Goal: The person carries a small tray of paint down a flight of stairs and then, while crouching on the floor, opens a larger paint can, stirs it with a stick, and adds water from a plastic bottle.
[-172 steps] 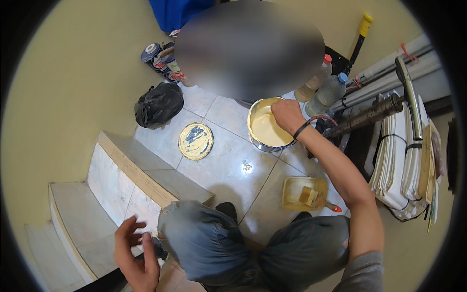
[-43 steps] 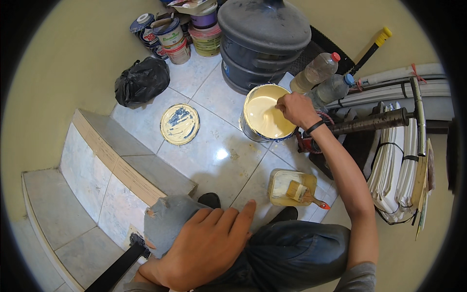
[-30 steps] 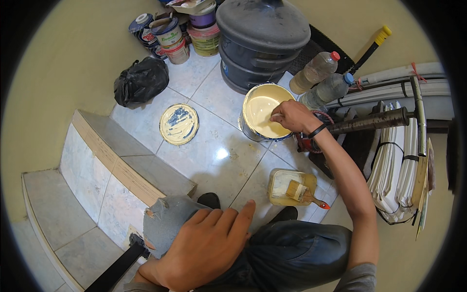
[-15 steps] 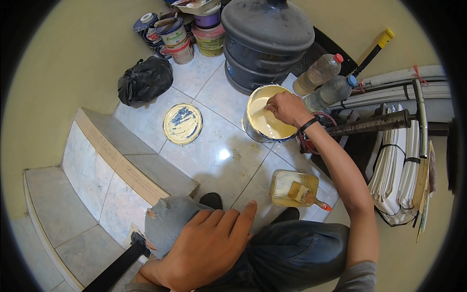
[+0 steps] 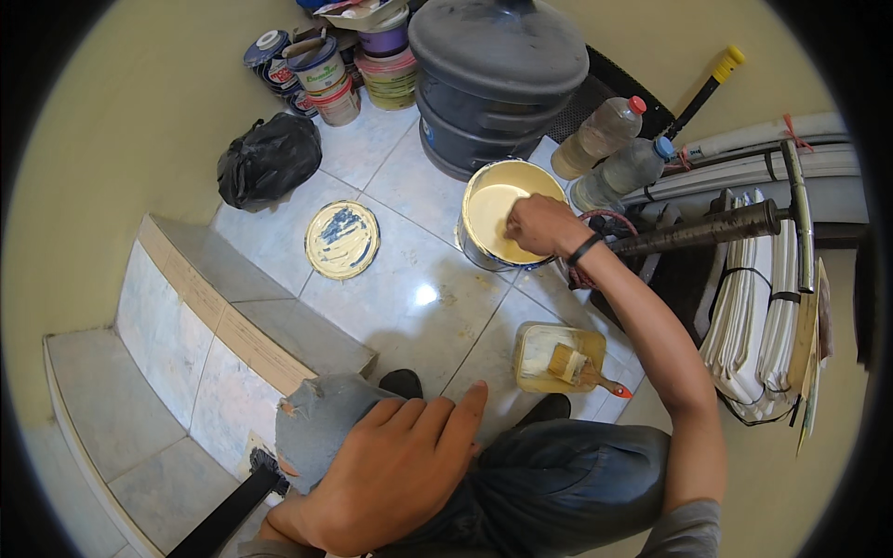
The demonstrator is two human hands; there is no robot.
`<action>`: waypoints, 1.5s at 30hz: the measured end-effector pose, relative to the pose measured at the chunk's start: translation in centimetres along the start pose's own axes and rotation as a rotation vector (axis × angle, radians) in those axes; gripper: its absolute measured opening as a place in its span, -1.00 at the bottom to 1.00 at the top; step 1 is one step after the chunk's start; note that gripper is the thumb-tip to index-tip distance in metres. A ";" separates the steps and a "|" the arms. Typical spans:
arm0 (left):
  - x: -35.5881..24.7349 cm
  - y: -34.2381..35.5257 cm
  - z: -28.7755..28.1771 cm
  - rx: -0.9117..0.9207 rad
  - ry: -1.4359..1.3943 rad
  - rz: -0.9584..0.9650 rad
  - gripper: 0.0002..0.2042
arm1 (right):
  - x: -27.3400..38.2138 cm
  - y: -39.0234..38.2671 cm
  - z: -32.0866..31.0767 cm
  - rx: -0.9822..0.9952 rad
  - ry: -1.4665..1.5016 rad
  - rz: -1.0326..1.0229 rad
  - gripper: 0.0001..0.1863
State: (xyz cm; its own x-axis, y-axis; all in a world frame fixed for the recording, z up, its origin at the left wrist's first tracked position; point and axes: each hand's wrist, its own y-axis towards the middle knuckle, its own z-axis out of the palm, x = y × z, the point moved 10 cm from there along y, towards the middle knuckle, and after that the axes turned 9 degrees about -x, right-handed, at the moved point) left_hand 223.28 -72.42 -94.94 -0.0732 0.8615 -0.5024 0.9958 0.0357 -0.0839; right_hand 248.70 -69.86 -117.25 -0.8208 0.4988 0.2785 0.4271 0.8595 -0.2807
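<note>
Over an open can (image 5: 468, 244) of cream paint (image 5: 491, 206), my right hand (image 5: 539, 226) is closed, knuckles up, near the right side of the rim. What its fingers grip is hidden beneath them. My left hand (image 5: 395, 470) lies palm down on my left knee, its fingers stretched out and holding nothing. Between my feet and the can, a clear plastic tub (image 5: 523, 370) has pale paint on its bottom. A paintbrush (image 5: 572, 365) rests in it, handle sticking out over the edge. The can's paint-smeared lid (image 5: 342, 240) lies on the tiles to the left.
Tiled steps (image 5: 251, 325) rise at the left. Behind the can stand a large dark water jug (image 5: 493, 102) and two plastic bottles (image 5: 605, 139). Stacked paint tins (image 5: 321, 79) and a black plastic bag (image 5: 270, 160) are farther back. Bundled white strips (image 5: 744, 316) lean at the right.
My right hand has moved slightly toward me over the can. My left hand stays on the knee. The whole view has shifted a little.
</note>
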 end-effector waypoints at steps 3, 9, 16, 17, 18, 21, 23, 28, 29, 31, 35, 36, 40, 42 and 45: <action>0.5 0.0 0.0 -0.025 0.010 -0.007 -0.46 | -0.9 2.5 -1.0 -0.280 0.005 -0.040 -0.75; 1.5 -1.1 0.5 -0.186 0.177 0.010 -0.54 | -6.3 2.1 -2.7 -0.306 -0.420 -0.016 -0.83; 0.3 -1.0 4.7 -0.337 0.126 -0.076 -0.61 | 3.1 1.5 0.4 0.113 0.049 -0.139 -0.74; 0.2 -0.3 5.6 -0.341 0.120 -0.067 -0.64 | 3.1 2.2 -0.1 0.055 0.086 -0.156 -0.75; 0.9 0.0 4.8 -0.351 0.133 -0.134 -0.64 | 2.4 3.0 -0.8 0.002 0.118 -0.165 -0.75; 0.6 0.0 4.1 -0.320 0.154 -0.121 -0.70 | 0.2 5.0 -1.5 -0.085 0.057 -0.222 -0.74; -0.4 -0.1 3.6 -0.517 0.312 -0.081 -0.72 | -2.7 6.2 -1.7 -0.078 -0.118 -0.226 -0.75; 1.3 3.7 4.6 -0.453 0.409 -0.202 -0.73 | -9.7 6.2 1.9 0.019 -0.172 -0.185 -0.72; 1.4 4.1 4.4 -0.392 0.366 -0.168 -0.73 | -7.9 5.9 2.5 0.134 -0.183 -0.163 -0.70; 1.5 3.4 3.1 -0.363 0.393 -0.126 -0.76 | -3.2 4.2 1.5 0.196 -0.047 -0.127 -0.67; 3.3 2.6 1.6 -0.484 0.435 -0.169 -0.74 | 0.1 6.2 -0.6 0.108 0.138 -0.252 -0.72; 3.5 3.1 1.7 -0.497 0.422 -0.148 -0.72 | -2.7 7.7 -1.3 -0.023 0.046 -0.214 -0.66; 4.9 2.7 1.2 -0.651 0.223 -0.040 -0.83 | -0.5 3.1 -6.1 -0.212 -0.422 0.005 -0.63; 5.4 3.1 1.5 -0.676 0.174 -0.078 -0.84 | -1.6 3.0 -6.4 -0.266 -0.419 0.068 -0.64; 6.1 2.9 1.7 -0.678 0.271 -0.142 -0.83 | -2.0 3.1 -5.9 -0.320 -0.389 0.049 -0.66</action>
State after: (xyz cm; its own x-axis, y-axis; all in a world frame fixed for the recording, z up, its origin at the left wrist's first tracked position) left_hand 225.64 -67.87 -99.70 -0.2748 0.9169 -0.2893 0.7993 0.3851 0.4613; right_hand 253.94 -67.59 -113.22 -0.8514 0.5134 -0.1075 0.5136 0.8576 0.0279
